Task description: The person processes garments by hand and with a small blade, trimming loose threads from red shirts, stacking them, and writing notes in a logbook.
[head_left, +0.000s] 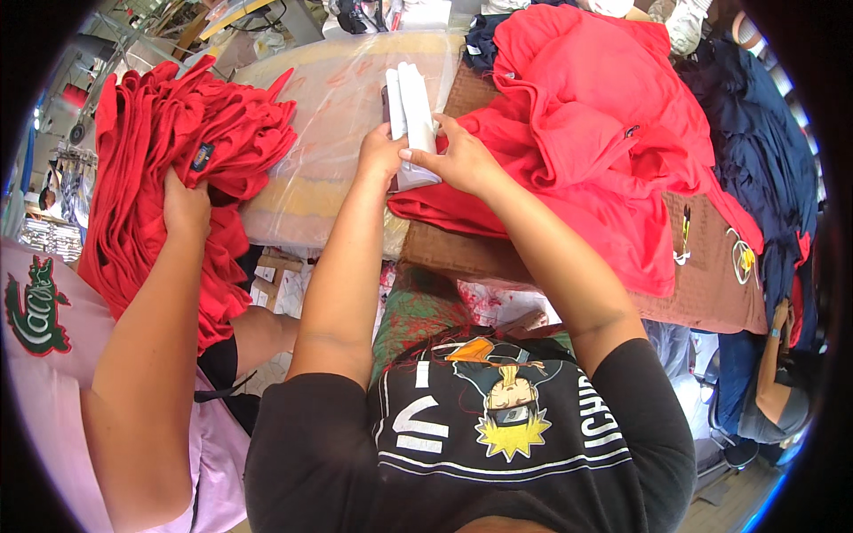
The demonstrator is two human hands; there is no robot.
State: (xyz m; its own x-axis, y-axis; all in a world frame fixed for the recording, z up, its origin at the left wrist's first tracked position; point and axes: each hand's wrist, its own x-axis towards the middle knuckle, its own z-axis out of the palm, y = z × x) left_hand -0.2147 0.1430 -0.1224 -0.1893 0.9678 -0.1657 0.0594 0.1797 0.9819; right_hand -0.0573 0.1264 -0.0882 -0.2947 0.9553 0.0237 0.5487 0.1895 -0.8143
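Note:
Over the middle of the table I hold a folded white bundle (411, 107), paper or thin cloth, I cannot tell which. My left hand (382, 153) is closed round its lower left side. My right hand (460, 158) pinches its lower right edge between thumb and fingers. A narrow dark edge shows behind the bundle on the left; what it belongs to is hidden. Just right of my hands lies a heap of red garments (586, 133), its near fold passing under my right forearm.
At left a co-worker's hand (187, 204) grips a stack of red garments (151, 160). Plastic sheeting (311, 80) covers the table's left part. Thread snips (685, 235) and a yellow-and-white cord (742, 258) lie on brown cloth (711, 289). Dark blue garments (755, 142) hang at right, near another person's arm (771, 382).

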